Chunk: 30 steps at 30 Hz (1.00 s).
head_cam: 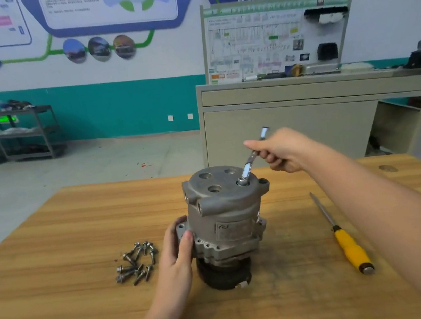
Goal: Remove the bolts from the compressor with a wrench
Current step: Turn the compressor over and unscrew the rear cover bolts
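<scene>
A grey metal compressor (226, 219) stands upright on its black pulley end in the middle of the wooden table (61, 302). My left hand (175, 256) grips its lower left flange. My right hand (281, 152) holds the shaft of a silver wrench (248, 166) above the compressor's right side. The wrench's ring end sits on a bolt (242, 181) in the top cover. Several loose bolts (137, 263) lie in a pile on the table left of the compressor.
A yellow-handled screwdriver (348, 245) lies on the table to the right, under my right forearm. Behind the table stands a beige training bench with a wiring panel (276, 39). Metal shelving (24, 134) lines the far left wall.
</scene>
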### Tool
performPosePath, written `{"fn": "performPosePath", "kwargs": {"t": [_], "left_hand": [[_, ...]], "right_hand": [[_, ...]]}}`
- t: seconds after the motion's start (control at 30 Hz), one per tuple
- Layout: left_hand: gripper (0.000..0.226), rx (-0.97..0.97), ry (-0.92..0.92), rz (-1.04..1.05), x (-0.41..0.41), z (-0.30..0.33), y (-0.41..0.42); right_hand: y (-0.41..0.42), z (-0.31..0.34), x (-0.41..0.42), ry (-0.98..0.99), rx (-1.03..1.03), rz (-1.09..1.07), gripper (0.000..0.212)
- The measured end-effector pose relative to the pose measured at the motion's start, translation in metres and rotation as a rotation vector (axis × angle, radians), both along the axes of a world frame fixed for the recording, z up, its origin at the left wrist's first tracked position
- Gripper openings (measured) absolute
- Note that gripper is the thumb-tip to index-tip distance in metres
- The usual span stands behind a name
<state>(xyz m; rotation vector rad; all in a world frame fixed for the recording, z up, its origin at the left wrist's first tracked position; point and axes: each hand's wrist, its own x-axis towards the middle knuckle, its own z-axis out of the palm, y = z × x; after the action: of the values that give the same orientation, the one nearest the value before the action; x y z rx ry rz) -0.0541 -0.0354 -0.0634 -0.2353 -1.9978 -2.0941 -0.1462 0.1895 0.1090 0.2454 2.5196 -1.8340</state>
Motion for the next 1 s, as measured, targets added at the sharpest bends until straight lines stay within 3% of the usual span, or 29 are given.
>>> {"fn": "performPosePath", "kwargs": {"t": [0.1, 0.2, 0.23, 0.27, 0.33, 0.37, 0.5, 0.6, 0.7, 0.8, 0.9, 0.93, 1.0], "left_hand": [[0.042, 0.039, -0.027, -0.056, -0.002, 0.001, -0.004], [0.033, -0.057, -0.028, -0.040, 0.000, -0.002, -0.006], [0.042, -0.109, -0.024, -0.050, 0.001, -0.002, -0.007], [0.064, -0.143, -0.019, -0.072, 0.003, -0.002, -0.008], [0.110, -0.152, -0.022, -0.129, 0.004, 0.000, -0.010], [0.119, -0.135, -0.024, -0.151, 0.004, 0.001, -0.009], [0.115, -0.131, -0.007, -0.114, 0.004, 0.000, -0.008], [0.125, -0.182, 0.042, -0.118, 0.003, -0.003, -0.006], [0.125, -0.064, 0.008, -0.137, 0.004, -0.001, -0.005], [0.108, -0.130, 0.040, -0.093, 0.003, 0.000, -0.005], [0.101, -0.134, 0.017, -0.086, -0.001, -0.001, -0.004], [0.103, -0.134, 0.014, -0.088, -0.001, -0.001, -0.003], [0.109, -0.125, 0.009, -0.092, -0.002, 0.000, -0.001]], "right_hand": [[-0.036, 0.016, -0.001, 0.067, 0.410, 0.084, 0.033], [-0.074, 0.023, 0.014, 0.210, 0.641, 0.244, 0.036], [-0.084, 0.022, 0.021, 0.266, 0.708, 0.283, 0.036], [-0.092, 0.021, 0.029, 0.324, 0.761, 0.322, 0.036], [-0.100, 0.018, 0.044, 0.444, 0.822, 0.416, 0.041], [-0.102, 0.016, 0.052, 0.514, 0.835, 0.465, 0.042], [-0.092, 0.007, 0.088, 0.807, 0.835, 0.637, 0.053], [-0.066, -0.012, 0.108, 1.171, 0.876, 0.674, 0.049], [-0.026, -0.050, 0.116, 1.235, 0.678, 0.581, 0.050], [0.000, -0.082, 0.116, 1.121, 0.174, 0.276, 0.031], [0.005, -0.078, 0.102, 0.629, -0.519, 0.128, 0.042], [0.005, -0.073, 0.093, 0.472, -0.628, 0.085, 0.039], [0.009, -0.057, 0.074, 0.243, -0.601, -0.017, 0.031]]}}
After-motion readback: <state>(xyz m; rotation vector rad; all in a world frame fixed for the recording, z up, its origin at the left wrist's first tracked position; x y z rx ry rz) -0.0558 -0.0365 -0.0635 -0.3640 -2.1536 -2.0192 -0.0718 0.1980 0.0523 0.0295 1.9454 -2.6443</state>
